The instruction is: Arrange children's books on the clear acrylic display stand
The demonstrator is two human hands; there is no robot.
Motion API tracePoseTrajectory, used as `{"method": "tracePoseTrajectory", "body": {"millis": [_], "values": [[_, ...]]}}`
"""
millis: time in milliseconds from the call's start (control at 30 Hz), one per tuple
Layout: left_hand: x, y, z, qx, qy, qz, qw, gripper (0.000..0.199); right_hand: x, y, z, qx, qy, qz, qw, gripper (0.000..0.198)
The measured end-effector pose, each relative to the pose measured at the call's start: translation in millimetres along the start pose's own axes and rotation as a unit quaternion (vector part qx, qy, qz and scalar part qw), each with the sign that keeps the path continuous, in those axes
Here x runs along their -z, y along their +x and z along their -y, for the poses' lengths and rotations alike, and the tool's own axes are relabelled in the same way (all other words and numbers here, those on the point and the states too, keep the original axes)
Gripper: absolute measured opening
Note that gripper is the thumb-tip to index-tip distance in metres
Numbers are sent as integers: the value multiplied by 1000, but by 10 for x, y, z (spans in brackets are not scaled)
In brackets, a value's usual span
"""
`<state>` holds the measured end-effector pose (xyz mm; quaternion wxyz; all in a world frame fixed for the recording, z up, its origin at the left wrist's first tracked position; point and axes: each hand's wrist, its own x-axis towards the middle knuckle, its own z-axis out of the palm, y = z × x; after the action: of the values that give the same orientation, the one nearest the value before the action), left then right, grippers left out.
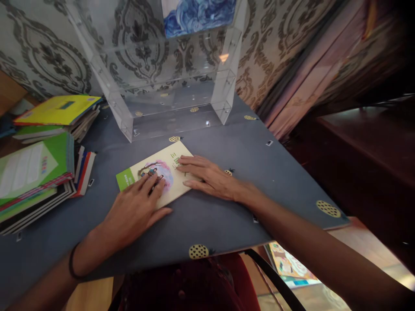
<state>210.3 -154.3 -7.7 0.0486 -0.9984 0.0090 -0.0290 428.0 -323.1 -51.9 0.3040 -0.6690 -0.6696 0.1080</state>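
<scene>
A thin cream book with a green corner and a picture of figures under a pink tree lies flat and slightly askew on the table. My left hand rests on its lower left part, fingers stretched over the picture. Across the book's right end lies my right hand, palm down with fingers extended, covering part of the title. Neither hand is wrapped round anything. Just behind the book stands a clear acrylic shelf rack.
Stacked green notebooks and a pile topped by a yellow book stand at the left on the grey pineapple-patterned tablecloth. A blue-and-white picture shows on the rack's upper part. Below the table's right edge lie colourful books.
</scene>
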Motion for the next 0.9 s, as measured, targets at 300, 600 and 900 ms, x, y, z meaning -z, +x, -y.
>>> {"method": "tracePoseTrajectory", "body": {"millis": [300,600,900], "values": [[-17,292,564,142,-62,66,986,74,-44,-7,-64,-32,-17,-20,999,50],[58,560,683,238,-277,184,913,64,-18,-4,-63,-105,36,-43,993,59],[1097,344,584,61,-93,-55,992,42,126,58,-114,-165,238,-325,901,63]]}}
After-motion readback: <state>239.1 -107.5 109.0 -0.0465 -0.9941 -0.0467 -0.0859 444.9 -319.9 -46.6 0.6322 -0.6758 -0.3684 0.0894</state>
